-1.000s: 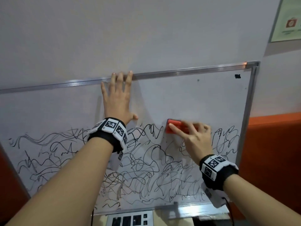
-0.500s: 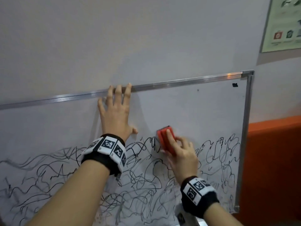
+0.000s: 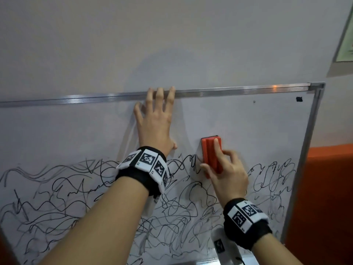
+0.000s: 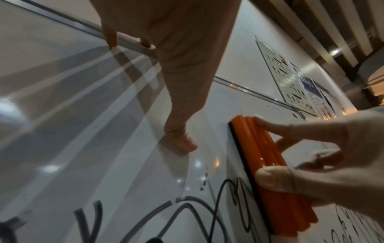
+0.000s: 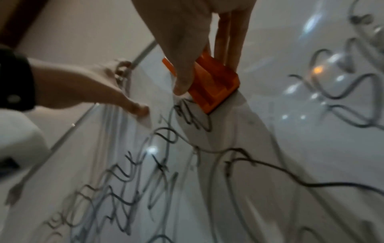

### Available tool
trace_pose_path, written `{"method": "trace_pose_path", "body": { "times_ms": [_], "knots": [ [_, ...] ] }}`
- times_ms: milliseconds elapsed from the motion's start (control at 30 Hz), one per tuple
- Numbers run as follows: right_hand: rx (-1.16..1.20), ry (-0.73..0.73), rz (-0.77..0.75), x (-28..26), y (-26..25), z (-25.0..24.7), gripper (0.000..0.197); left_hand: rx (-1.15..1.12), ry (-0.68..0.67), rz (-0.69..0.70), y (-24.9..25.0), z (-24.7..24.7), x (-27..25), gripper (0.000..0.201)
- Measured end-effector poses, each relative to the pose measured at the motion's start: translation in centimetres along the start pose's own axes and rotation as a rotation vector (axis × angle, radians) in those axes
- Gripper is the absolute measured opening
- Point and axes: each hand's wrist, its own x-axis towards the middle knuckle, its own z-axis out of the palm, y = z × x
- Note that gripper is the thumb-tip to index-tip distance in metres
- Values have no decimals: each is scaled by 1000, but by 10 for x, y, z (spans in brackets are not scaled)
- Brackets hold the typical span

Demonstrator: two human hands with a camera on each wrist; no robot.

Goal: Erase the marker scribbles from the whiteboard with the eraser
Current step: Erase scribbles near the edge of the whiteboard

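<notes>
A wall-mounted whiteboard (image 3: 248,121) has a bare upper band and black marker scribbles (image 3: 66,197) across its lower half. My right hand (image 3: 227,169) grips an orange eraser (image 3: 211,155) that stands upright, its dark felt pressed on the board at the scribbles' top edge. The forefinger lies along the eraser's back and the thumb pinches its left side. The eraser (image 4: 268,166) shows the same grip in the left wrist view, and the eraser (image 5: 212,85) sits just above scribbles (image 5: 187,123) in the right wrist view. My left hand (image 3: 154,121) lies flat on the board with fingertips at the top frame.
The aluminium frame (image 3: 248,91) runs along the top and down the right side (image 3: 303,159). An orange wall panel (image 3: 328,197) lies to the right. A poster (image 3: 345,44) hangs at the upper right. A small black mark (image 3: 299,99) sits near the board's top right corner.
My right hand turned the eraser from lying sideways to standing upright and moved it left toward my left hand. The left hand stayed flat on the board.
</notes>
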Motion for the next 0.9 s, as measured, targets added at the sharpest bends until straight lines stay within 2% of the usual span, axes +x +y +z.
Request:
{"method": "trace_pose_path", "body": {
  "times_ms": [67,133,267,333,400,500,567,667,733,800,900],
  "knots": [
    [14,2,40,19,-12,-1,82,1,9,-9,2,1,2,148],
    [7,-80,85,19,-18,0,91,-5,6,-19,2,2,1,148],
    [43,-247,202,-32,-8,2,103,-11,14,-33,3,4,-1,150],
    [63,-218,189,-41,-4,2,100,-5,22,-38,3,5,-2,150],
    [93,-139,162,-23,-5,2,96,3,36,-44,3,6,-2,149],
    [144,-31,207,13,-11,0,91,-2,48,-54,5,8,-1,148],
    [114,-40,182,18,-14,-1,90,-4,49,-62,6,7,-1,148],
    [6,-137,24,-5,-10,0,97,-1,42,-62,7,7,-2,149],
    [-54,-204,11,-19,-2,-2,102,-8,36,-62,7,7,-2,150],
    [-26,-163,38,-18,3,-8,98,-9,37,-68,7,6,-2,149],
    [-10,-25,-11,2,-3,-12,93,-20,28,-82,10,3,-2,147]
  ]
}}
